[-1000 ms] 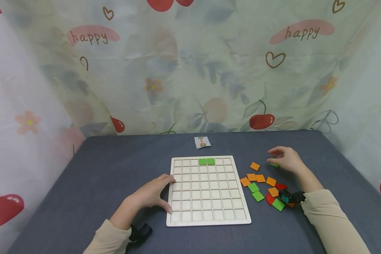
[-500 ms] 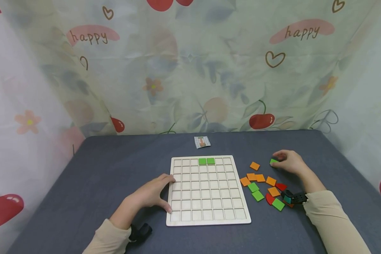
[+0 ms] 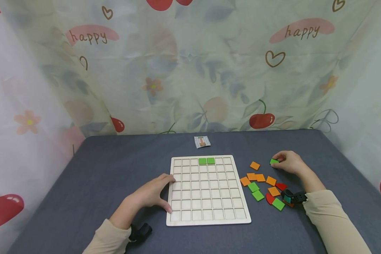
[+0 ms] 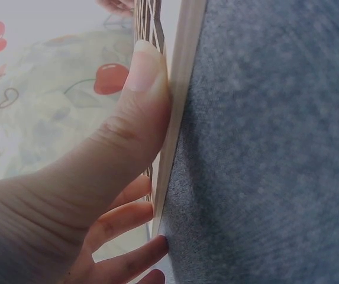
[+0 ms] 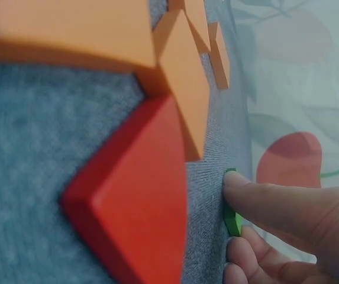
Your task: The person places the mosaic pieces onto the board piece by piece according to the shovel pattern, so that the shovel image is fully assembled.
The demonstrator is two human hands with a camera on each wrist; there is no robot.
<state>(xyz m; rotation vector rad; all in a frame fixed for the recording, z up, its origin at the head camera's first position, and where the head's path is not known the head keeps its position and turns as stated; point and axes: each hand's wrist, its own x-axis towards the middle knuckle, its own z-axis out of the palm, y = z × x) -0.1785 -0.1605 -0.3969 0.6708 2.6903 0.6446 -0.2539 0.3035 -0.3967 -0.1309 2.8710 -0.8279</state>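
A white grid board (image 3: 209,190) lies on the dark cloth, with two green square tiles (image 3: 206,161) side by side in its far row. My left hand (image 3: 150,193) rests on the board's left edge, thumb and fingers spread apart; in the left wrist view the thumb (image 4: 139,97) lies on the rim. At the far right, my right hand (image 3: 288,162) pinches a green tile (image 3: 274,161) between thumb and fingers. The right wrist view shows that green tile (image 5: 233,218) partly hidden by the thumb, at the cloth's surface.
Right of the board lie several orange tiles (image 3: 260,178), several loose green tiles (image 3: 258,196) and red pieces (image 3: 270,199), some partly beneath the right wrist strap. A small picture card (image 3: 202,141) lies beyond the board. A patterned curtain (image 3: 190,70) stands behind the table.
My right hand has shifted slightly right and nearer, and its thumb and fingers have closed on the green tile, which now shows more. The left hand and board have stayed still.
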